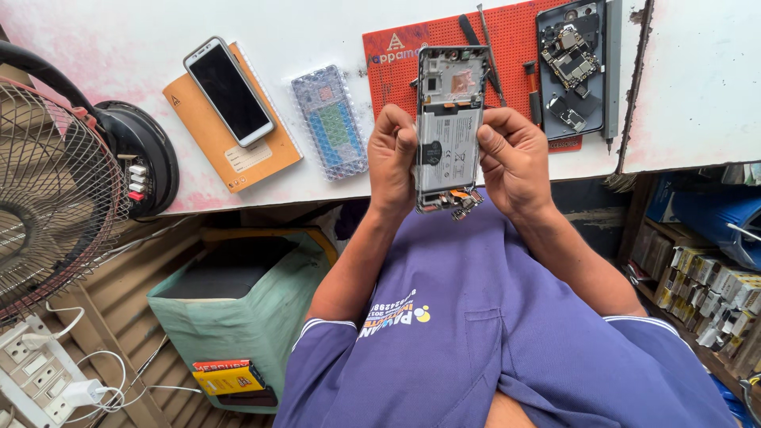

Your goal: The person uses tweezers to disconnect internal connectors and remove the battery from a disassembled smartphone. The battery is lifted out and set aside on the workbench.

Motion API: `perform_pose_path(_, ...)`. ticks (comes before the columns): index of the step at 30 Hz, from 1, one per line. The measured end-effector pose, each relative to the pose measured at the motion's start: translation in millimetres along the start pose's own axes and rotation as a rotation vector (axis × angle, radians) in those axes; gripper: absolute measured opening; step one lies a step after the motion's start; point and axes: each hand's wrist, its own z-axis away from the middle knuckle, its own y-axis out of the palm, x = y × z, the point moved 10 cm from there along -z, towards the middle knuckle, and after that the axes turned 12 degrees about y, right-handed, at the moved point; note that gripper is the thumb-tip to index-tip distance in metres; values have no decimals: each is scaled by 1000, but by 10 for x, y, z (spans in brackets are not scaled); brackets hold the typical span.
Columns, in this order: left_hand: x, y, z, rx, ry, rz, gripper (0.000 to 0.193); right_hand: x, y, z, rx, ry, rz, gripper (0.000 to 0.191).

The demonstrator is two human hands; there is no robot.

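Note:
I hold an opened smartphone (449,119) upright between both hands, just above the table's near edge. Its back is off, showing a pale battery, a copper-coloured patch near the top and small connectors at the bottom. My left hand (392,158) grips its left side, thumb resting on the battery. On the other side my right hand (514,158) grips the edge, thumb also on the battery. Behind the phone lies a red work mat (519,40) on the white table (119,40).
On the mat are thin tools (487,47) and a dark phone shell (572,67) holding circuit boards. A dark-screened phone (228,91) rests on an orange notebook (238,162), beside a bubble-wrapped item (329,119). A fan (47,190), power strip (36,380), green-covered box (238,309) and shelved cartons (705,293) surround me.

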Motion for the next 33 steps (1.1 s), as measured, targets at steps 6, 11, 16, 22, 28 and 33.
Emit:
perform_pose_path(6,-76,339,151,101,26,-15,45,-186,42,36,62,114,-13,14)
perform_pose_path(11,-145,423,60,175,-49,-108,78,-125,51,102,108,85,62,13)
perform_pose_path(16,-128,498,123,329,-176,57,128,-83,70,120,104,156,168,15)
perform_pose_path(22,-264,355,331,440,-153,-8,122,223,389,285,52,35,739,14)
perform_pose_path(28,-266,176,446,423,-202,-116,109,663,846,838,-27,-385,1325,19)
perform_pose_path(33,-264,169,480,417,-193,-96,107,306,940,757,185,-253,1282,31)
